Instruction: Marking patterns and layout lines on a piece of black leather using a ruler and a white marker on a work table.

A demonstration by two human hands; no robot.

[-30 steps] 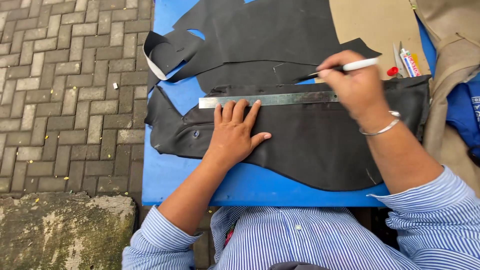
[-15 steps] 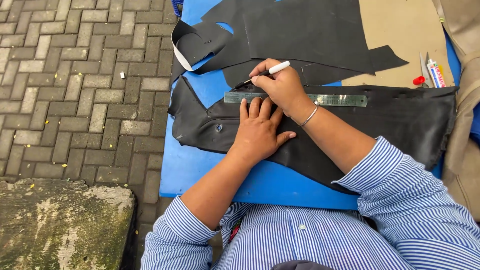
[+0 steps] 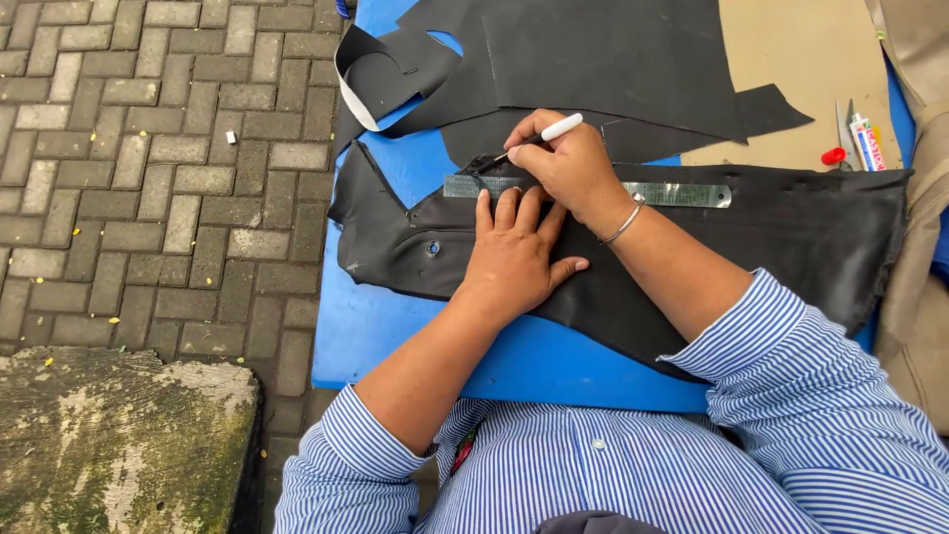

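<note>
A black fabric piece (image 3: 791,237) lies across a blue table (image 3: 376,336). A metal ruler (image 3: 682,194) rests along the fabric's upper edge. My left hand (image 3: 514,255) lies flat with spread fingers on the fabric, its fingertips touching the ruler. My right hand (image 3: 568,168) grips a white pen (image 3: 549,133) whose tip touches the fabric near the ruler's left end. More black cut pieces (image 3: 603,59) lie farther back.
A tan sheet (image 3: 811,59) lies at the back right with scissors (image 3: 842,133) and a small glue tube (image 3: 868,143). Tan cloth (image 3: 914,297) hangs at the right edge. Brick paving (image 3: 148,168) lies left of the table, a mossy stone block (image 3: 109,445) at bottom left.
My right hand has moved the pen leftward along the ruler, from its right end to its left end. My left hand has stayed pressed below the ruler. The camera view shifted.
</note>
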